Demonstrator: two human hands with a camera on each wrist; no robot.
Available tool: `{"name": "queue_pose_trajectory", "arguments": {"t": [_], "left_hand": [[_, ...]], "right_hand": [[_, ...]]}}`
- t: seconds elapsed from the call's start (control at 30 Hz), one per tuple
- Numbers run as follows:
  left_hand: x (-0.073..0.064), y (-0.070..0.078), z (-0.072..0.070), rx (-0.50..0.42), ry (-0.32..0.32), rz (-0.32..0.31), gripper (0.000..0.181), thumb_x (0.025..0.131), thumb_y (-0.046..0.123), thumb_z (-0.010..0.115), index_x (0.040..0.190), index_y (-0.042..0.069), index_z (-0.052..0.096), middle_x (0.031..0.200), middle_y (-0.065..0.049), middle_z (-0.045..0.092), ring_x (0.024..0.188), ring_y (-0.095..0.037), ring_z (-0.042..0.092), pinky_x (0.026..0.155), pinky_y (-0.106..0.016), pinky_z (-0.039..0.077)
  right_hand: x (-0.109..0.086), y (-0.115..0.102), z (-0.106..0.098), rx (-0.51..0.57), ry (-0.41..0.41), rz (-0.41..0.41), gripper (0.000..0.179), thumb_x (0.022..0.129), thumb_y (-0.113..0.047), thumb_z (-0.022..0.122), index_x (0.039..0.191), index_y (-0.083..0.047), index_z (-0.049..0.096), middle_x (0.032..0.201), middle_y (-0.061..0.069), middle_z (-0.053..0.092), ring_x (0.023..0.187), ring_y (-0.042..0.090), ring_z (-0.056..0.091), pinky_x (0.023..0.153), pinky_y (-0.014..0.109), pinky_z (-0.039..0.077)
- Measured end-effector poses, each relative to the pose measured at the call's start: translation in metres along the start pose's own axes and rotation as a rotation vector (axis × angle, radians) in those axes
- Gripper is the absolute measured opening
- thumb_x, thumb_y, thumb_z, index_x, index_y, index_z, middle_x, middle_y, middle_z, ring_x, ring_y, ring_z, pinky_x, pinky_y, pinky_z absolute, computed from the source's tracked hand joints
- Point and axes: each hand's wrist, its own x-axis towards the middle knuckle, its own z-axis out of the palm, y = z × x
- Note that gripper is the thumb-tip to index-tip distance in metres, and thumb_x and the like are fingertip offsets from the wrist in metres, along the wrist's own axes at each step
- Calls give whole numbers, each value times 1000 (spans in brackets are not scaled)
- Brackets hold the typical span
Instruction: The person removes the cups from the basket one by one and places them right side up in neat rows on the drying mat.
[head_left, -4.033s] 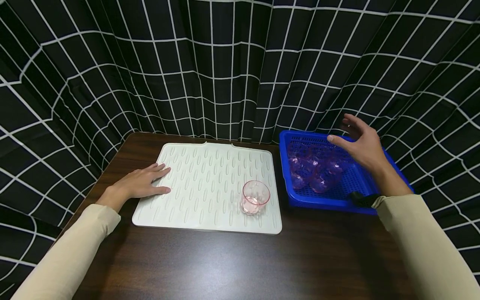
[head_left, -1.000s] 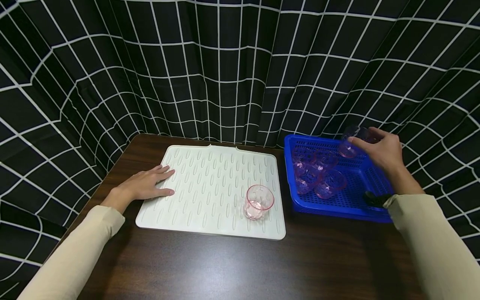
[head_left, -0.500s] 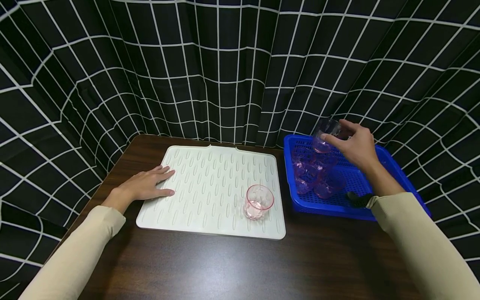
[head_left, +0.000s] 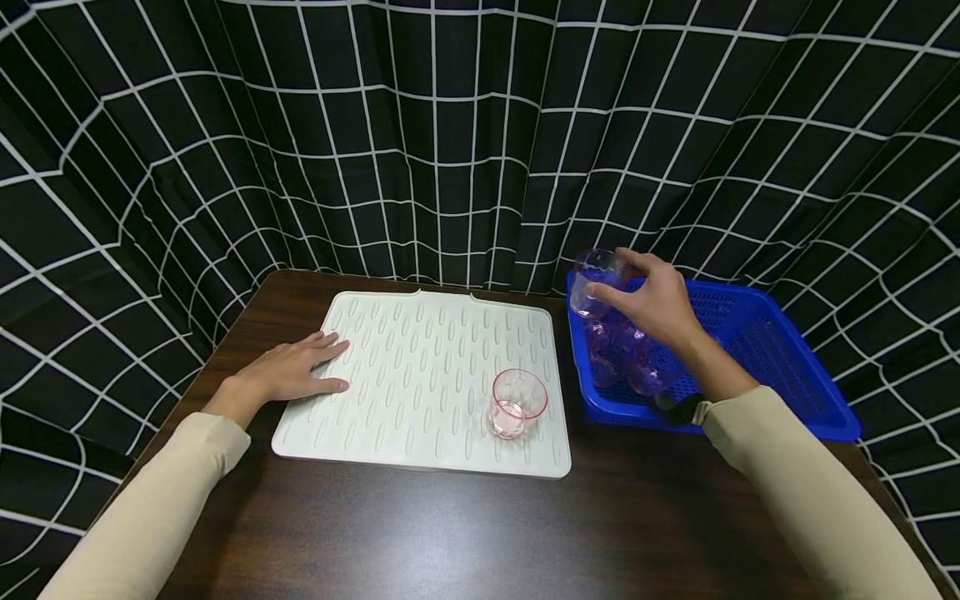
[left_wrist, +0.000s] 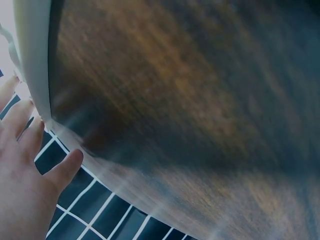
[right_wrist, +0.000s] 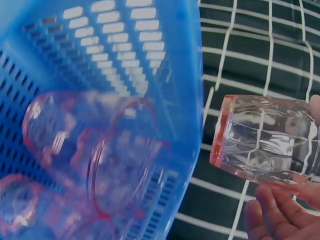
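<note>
My right hand holds a clear pinkish drinking glass above the back left corner of the blue basket. In the right wrist view that glass is seen side-on, with fingers round its base end. Several similar glasses lie in the basket's left part, partly hidden by the right arm. My left hand rests with fingers spread on the left edge of a white ridged mat. Near the mat's right edge one pink-rimmed glass stands upright.
Both the mat and the basket sit on a dark brown wooden table. A black curtain with white grid lines hangs behind and along the sides. The basket's raised rim lies close to the mat's right side.
The right hand first reached over the basket without a glass, then lifted one and carried it left to the basket's left corner. The left hand and the glass on the mat stay put.
</note>
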Motion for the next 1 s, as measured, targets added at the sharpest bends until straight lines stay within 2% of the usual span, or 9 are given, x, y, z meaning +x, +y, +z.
{"name": "queue_pose_trajectory", "arguments": {"t": [0.3,0.57,0.73,0.87,1.0], "left_hand": [[-1,2,-1,2,-5,-7,87,91,66,55,154,9,37,160,-21,28,148,-44,19,110,-73,18],[-1,2,-1,1,-6,-5,88,91,67,55,154,9,37,160,-21,28,148,-43,19,110,-72,18],[0,1,0,-3,-6,0,88,91,67,55,154,9,37,160,-21,28,148,-43,19,110,-72,18],[0,-1,1,0,-6,-1,88,91,68,55,154,9,37,160,-20,28,148,-43,20,109,-73,18],[0,-1,1,-1,-4,-2,88,90,67,55,154,10,37,160,-20,28,148,-43,19,109,-73,18]], "right_hand": [[-4,-25,26,-2,-83,-49,78,87,-37,78,148,-1,45,116,22,58,100,34,56,82,50,56],[-6,-36,50,-24,-168,-87,77,86,-30,80,146,4,45,108,19,62,94,31,57,71,38,50],[-8,-43,64,-16,-207,-78,76,85,-26,81,146,4,45,102,19,61,85,28,56,65,36,47],[-11,-46,76,-28,-228,-52,78,84,-28,81,145,5,46,117,22,62,96,30,59,74,40,53],[-12,-47,87,-51,-260,-18,79,85,-31,80,146,5,45,128,23,60,103,32,59,81,44,54]]}}
